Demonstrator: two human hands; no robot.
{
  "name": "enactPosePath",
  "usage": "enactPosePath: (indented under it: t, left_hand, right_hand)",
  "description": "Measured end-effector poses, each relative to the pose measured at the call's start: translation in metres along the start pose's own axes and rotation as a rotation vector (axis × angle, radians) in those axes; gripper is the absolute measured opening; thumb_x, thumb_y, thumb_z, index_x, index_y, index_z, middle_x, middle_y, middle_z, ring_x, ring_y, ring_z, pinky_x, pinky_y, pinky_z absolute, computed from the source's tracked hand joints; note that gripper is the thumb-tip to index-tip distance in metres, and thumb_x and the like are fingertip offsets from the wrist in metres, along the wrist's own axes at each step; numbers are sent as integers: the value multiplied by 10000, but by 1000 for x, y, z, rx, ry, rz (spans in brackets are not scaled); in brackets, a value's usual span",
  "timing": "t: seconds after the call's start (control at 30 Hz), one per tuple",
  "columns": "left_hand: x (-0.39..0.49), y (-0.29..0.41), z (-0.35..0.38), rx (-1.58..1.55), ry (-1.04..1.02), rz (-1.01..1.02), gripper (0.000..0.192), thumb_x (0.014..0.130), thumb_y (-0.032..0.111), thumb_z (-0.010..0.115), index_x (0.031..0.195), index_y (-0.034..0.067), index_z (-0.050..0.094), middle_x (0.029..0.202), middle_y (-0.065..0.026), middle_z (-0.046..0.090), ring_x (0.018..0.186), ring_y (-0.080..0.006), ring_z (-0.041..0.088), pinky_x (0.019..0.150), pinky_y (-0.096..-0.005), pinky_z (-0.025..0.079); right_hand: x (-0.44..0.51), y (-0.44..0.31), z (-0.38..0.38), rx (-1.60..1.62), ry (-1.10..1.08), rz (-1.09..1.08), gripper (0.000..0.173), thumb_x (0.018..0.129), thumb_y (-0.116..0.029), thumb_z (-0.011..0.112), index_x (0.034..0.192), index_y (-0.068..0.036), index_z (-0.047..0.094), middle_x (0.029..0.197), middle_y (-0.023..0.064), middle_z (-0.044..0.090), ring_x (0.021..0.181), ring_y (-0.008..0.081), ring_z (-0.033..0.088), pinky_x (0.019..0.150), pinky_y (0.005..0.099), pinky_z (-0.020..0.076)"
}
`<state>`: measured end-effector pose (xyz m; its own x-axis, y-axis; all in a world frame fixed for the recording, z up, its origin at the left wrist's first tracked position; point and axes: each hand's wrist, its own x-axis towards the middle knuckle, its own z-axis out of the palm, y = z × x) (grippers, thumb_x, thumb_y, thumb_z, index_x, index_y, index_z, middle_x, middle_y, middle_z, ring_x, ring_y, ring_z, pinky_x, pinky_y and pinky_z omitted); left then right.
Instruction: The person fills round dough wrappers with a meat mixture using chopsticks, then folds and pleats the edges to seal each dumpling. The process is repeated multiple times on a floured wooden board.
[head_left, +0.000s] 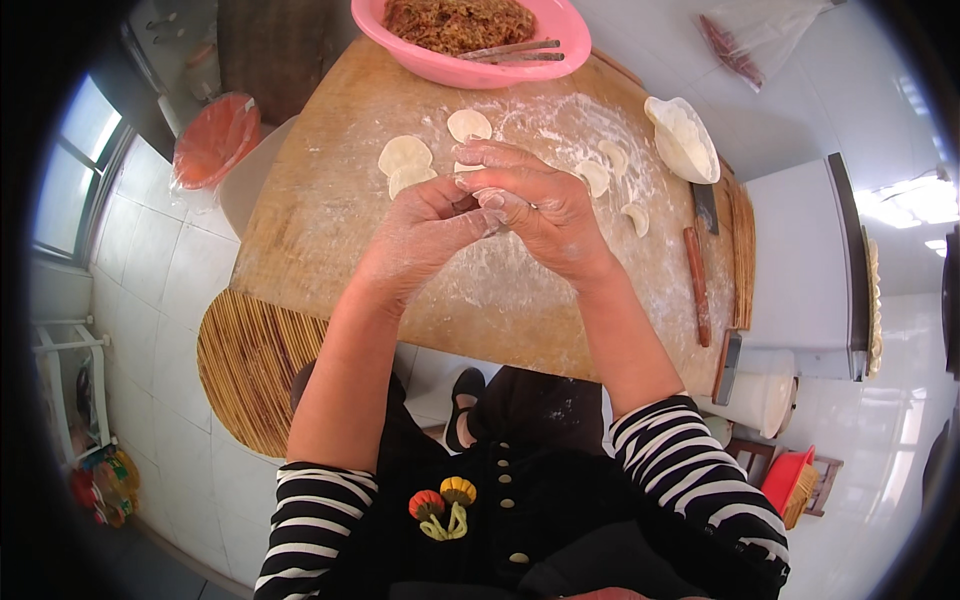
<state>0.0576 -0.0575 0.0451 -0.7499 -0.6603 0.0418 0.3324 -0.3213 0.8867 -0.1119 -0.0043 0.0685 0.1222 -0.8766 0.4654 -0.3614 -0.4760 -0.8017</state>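
Observation:
My left hand (431, 225) and my right hand (544, 206), both dusted with flour, meet above the wooden board (330, 247). Their fingertips press together, with the thumbs side by side. Whatever lies between them is hidden by the fingers. Just beyond my hands are round dough wrappers, one (470, 125) at the back and an overlapping pair (405, 154) to the left. Part of another pale dough piece (469, 167) shows behind my fingers. Right of my right hand, several dough pieces lie on the floured wood, including a folded, crescent-shaped dumpling (637, 220).
A pink basin (420, 67) of minced filling with chopsticks (517, 52) stands at the back. At right are a bowl of flour (686, 142), a cleaver (705, 208) and a rolling pin (697, 289). A round reed mat (251, 367) sits below the board's left edge.

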Motion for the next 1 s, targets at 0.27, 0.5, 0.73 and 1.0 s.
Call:
enactPosePath:
  t: [0.27, 0.5, 0.73, 1.0]
  left_hand:
    - [0, 0, 4, -95, -9, 69, 309, 890, 93, 655, 1172, -29, 622, 1054, -47, 662, 940, -106, 613, 857, -263, 504]
    - [0, 1, 7, -91, 2, 61, 298, 884, 61, 632, 1169, -27, 618, 1054, -34, 646, 930, -100, 608, 852, -264, 505]
    - [-1, 3, 7, -69, -24, 64, 316, 882, 77, 666, 1178, -20, 616, 1042, -30, 648, 922, -95, 602, 829, -253, 505]
    - [-1, -2, 5, -80, 4, 73, 315, 889, 63, 658, 1189, -23, 613, 1036, -46, 659, 936, -111, 617, 857, -270, 513]
  right_hand:
    - [-1, 2, 3, -57, 40, -71, 244, 900, -166, 667, 1122, -69, 698, 1228, 141, 645, 1250, 340, 515, 1060, 444, 387]
    - [-1, -4, 7, -121, 79, -75, 256, 879, -182, 683, 1113, -80, 705, 1253, 143, 634, 1288, 347, 479, 1071, 451, 359]
    - [-1, -7, 8, -181, 106, -94, 248, 874, -191, 691, 1104, -102, 710, 1253, 118, 640, 1281, 337, 488, 1074, 446, 351]
    - [-1, -5, 6, -323, 94, -165, 245, 875, -164, 683, 1107, -86, 703, 1232, 130, 648, 1246, 353, 515, 1043, 448, 377]
